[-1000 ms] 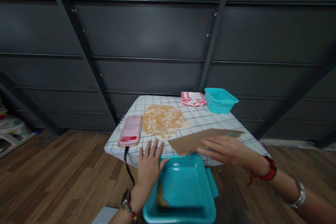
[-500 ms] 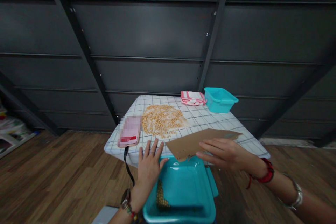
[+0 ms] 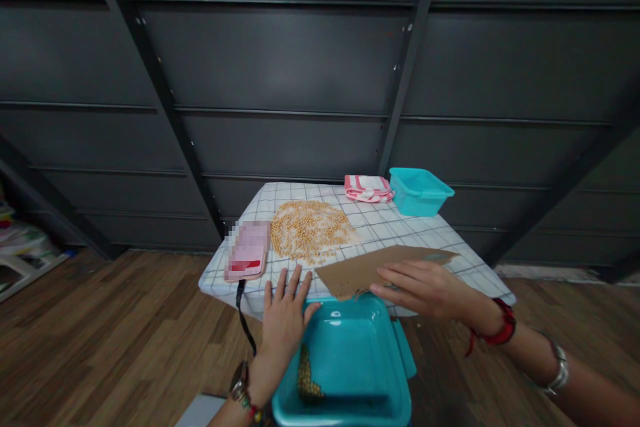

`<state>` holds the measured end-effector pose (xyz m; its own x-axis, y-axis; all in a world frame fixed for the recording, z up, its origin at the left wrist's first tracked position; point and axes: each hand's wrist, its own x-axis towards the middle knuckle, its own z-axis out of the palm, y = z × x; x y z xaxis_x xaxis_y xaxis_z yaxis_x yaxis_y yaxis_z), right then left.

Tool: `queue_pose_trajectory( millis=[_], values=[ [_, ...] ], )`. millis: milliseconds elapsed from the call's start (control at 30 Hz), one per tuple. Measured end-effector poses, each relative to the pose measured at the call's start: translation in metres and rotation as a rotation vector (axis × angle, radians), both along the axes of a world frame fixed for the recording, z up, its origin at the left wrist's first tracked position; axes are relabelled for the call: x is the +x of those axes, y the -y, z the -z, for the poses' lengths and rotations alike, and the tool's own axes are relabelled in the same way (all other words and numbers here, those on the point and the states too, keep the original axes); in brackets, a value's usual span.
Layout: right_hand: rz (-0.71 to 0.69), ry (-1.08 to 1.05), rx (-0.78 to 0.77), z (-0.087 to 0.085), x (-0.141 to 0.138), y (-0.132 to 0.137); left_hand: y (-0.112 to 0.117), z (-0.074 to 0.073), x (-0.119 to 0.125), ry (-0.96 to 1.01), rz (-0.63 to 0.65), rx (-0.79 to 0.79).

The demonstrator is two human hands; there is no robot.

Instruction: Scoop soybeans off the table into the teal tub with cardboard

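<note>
My left hand (image 3: 285, 320) lies flat with its fingers spread, across the table's front edge and the left rim of a teal plastic bin (image 3: 357, 347). Some yellowish beans (image 3: 307, 377) sit in the bin's near left corner. In my right hand (image 3: 425, 288) is a flat piece of brown cardboard (image 3: 365, 270), its near corner over the bin's far rim. My right fingers lie over the cardboard; the thumb is hidden. Beyond both hands, a patch of pale yellow beans (image 3: 313, 230) is spread on the checked tablecloth (image 3: 400, 230).
A pink phone (image 3: 249, 248) with a black cable (image 3: 244, 323) lies at the table's left. At the back right are a folded pink-striped towel (image 3: 369, 188) and a smaller turquoise basket (image 3: 421, 193). A dark panelled wall (image 3: 285, 60) stands behind.
The cardboard's near corner has lifted slightly away from the bin, and my right hand has shifted a little to the left. My left hand stays where it was.
</note>
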<state>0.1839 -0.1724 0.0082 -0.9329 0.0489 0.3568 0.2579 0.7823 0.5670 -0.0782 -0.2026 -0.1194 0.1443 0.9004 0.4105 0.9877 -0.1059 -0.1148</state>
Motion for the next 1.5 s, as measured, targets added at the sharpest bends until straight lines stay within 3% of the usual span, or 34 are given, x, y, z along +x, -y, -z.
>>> queue_pose_trajectory(
  millis=[233, 467, 733, 1033, 1500],
  values=[
    [0.014, 0.003, 0.060, 0.001, -0.002, -0.010, -0.001, 0.002, -0.001, -0.014, 0.006, 0.013],
    [-0.012, 0.000, 0.021, -0.005, -0.002, -0.001, -0.002, 0.003, 0.001, 0.003, 0.017, 0.033],
    [-0.003, -0.045, 0.056, 0.000, 0.004, -0.020, -0.001, 0.002, 0.001, 0.002, 0.012, 0.025],
    [-0.010, -0.039, 0.027, -0.003, 0.000, -0.013, 0.001, 0.001, 0.002, 0.032, 0.022, 0.006],
    [-0.027, -0.083, 0.010, -0.004, 0.008, -0.025, 0.003, -0.003, 0.008, 0.009, 0.000, -0.015]
  ],
)
